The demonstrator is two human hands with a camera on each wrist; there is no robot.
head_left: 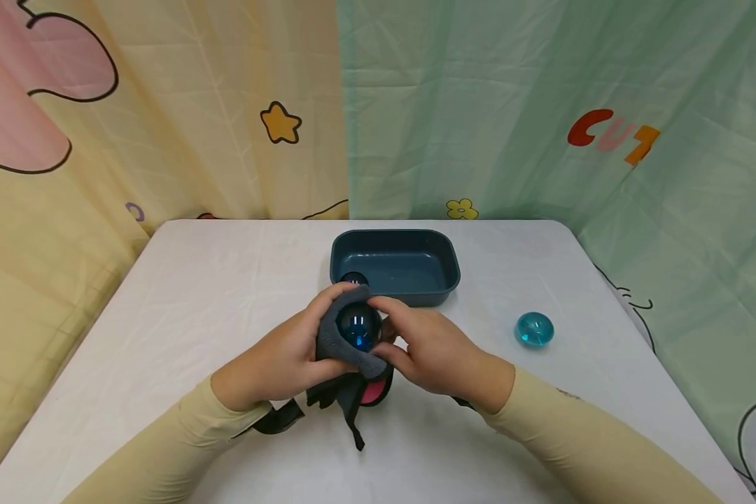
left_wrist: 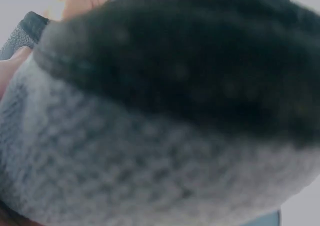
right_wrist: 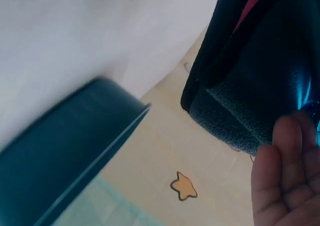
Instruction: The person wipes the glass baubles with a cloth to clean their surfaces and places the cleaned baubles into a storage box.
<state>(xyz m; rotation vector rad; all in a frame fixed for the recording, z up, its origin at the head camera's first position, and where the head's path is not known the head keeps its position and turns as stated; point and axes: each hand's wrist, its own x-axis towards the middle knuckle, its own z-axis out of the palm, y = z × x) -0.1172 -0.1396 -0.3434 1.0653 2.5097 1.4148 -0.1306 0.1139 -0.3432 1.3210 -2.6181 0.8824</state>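
Note:
A shiny dark blue ball (head_left: 359, 327) sits in a folded grey fleece cloth (head_left: 332, 343) above the table in the head view. My left hand (head_left: 277, 360) grips the cloth from the left, fingers behind it and thumb across its lower side. From the right, my right hand (head_left: 437, 346) curls thumb and forefinger at the cloth's edge, right by the ball. Black trim and a pink patch (head_left: 373, 390) hang below. The cloth's fleece (left_wrist: 150, 161) fills most of the left wrist view. Right-hand fingers (right_wrist: 287, 143) reach the glossy ball in the right wrist view.
Just beyond my hands stands a dark teal rectangular tub (head_left: 393, 301), with another dark ball (head_left: 355, 278) at its near left corner. A clear turquoise ball (head_left: 534, 329) lies to the right on the white table (head_left: 227, 273). Printed curtains (head_left: 466, 84) enclose the back and sides.

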